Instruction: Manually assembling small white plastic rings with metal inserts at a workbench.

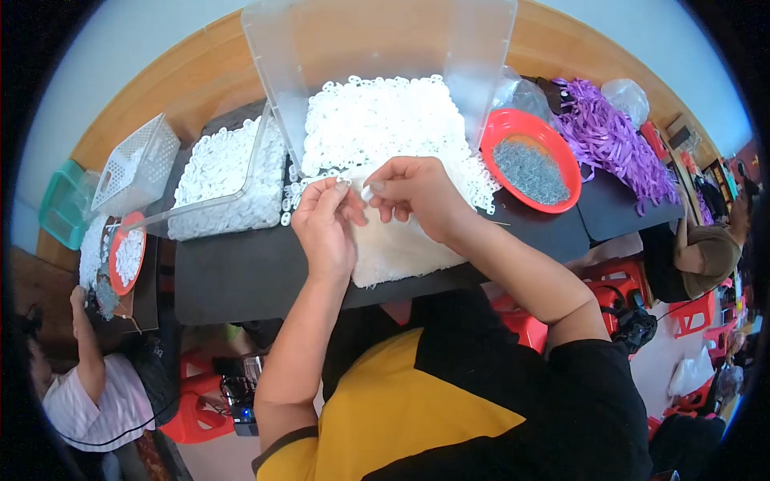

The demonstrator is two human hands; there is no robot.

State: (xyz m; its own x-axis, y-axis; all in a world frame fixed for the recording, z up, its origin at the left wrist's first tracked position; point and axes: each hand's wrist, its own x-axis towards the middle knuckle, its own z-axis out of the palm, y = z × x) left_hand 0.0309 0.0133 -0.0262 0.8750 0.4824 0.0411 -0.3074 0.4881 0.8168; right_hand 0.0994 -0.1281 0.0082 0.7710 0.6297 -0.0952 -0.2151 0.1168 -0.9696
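Note:
Over a cream cloth (409, 255) on the dark table, my two hands are held close together. My right hand (413, 196) pinches a small white plastic piece (367, 193) between thumb and fingers. Just left of it, my left hand (325, 220) is closed with thumb and fingertips together; whatever lies in that pinch is too small to make out. Beyond the hands, a heap of small white plastic pieces (385, 116) spills from a clear bin (277, 88) tipped toward me. To the right stands a red bowl (513, 124) of thin metal pins or clips (529, 170).
Another clear bin (257, 164) full of white pieces stands left, near a white perforated basket (140, 164) and a teal container (64, 204). Purple ribbons (613, 148) are piled at right. A person's hand (78, 298) is by a red tray (128, 255) at far left.

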